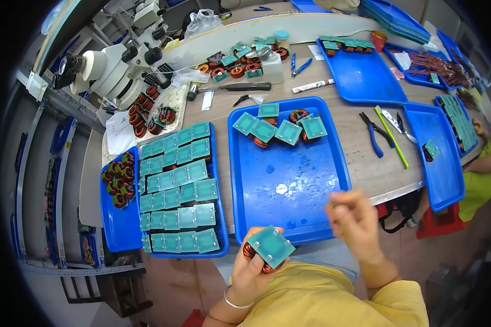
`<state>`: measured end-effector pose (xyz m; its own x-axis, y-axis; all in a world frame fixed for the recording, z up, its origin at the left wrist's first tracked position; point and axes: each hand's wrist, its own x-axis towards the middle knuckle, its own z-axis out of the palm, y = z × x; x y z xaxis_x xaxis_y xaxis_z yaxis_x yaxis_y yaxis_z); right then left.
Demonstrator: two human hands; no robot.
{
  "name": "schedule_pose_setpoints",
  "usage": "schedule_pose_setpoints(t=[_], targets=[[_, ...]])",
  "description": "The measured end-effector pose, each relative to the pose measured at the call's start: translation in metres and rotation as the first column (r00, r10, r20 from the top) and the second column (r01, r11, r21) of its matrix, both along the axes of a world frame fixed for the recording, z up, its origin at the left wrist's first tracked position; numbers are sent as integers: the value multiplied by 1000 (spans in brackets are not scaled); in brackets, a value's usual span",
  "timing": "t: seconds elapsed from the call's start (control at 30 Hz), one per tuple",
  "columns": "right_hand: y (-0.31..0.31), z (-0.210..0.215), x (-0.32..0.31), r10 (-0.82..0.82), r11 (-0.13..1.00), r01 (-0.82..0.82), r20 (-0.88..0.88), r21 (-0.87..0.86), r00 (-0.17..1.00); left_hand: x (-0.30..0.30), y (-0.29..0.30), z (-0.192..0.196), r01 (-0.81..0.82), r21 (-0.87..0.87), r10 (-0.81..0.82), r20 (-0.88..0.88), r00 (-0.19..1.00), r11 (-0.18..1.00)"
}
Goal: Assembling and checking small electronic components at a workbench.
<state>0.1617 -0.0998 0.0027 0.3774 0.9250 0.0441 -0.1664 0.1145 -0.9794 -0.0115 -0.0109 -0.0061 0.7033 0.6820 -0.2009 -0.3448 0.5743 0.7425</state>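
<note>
My left hand (252, 271) holds a copper-wound coil topped by a small green square board (271, 246), near my lap below the table edge. My right hand (353, 217) hovers beside it, blurred, fingers pinched together; whether anything is between them cannot be told. Just beyond both hands lies a blue tray (289, 185) with several more coil-and-board parts (281, 128) at its far end.
A blue tray (219, 218) at left is packed with several green boards. Bare coils (118, 182) fill another tray beside it. A microscope (112, 68) stands far left. Blue pliers (375, 136) and a green stick (391, 136) lie right. Another person's arm (488, 158) is at right.
</note>
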Motion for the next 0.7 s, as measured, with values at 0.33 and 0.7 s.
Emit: schedule_pose_setpoints(t=[0.33,0.7], targets=[[-3,11,-4,337,942,-326,260,-85,905,-3,1,-10,85,66,-89,64,994,994],[0,-5,8,-130,991,132,-118,13,984,-11,8,-16,107,91,-118,129,985,990]])
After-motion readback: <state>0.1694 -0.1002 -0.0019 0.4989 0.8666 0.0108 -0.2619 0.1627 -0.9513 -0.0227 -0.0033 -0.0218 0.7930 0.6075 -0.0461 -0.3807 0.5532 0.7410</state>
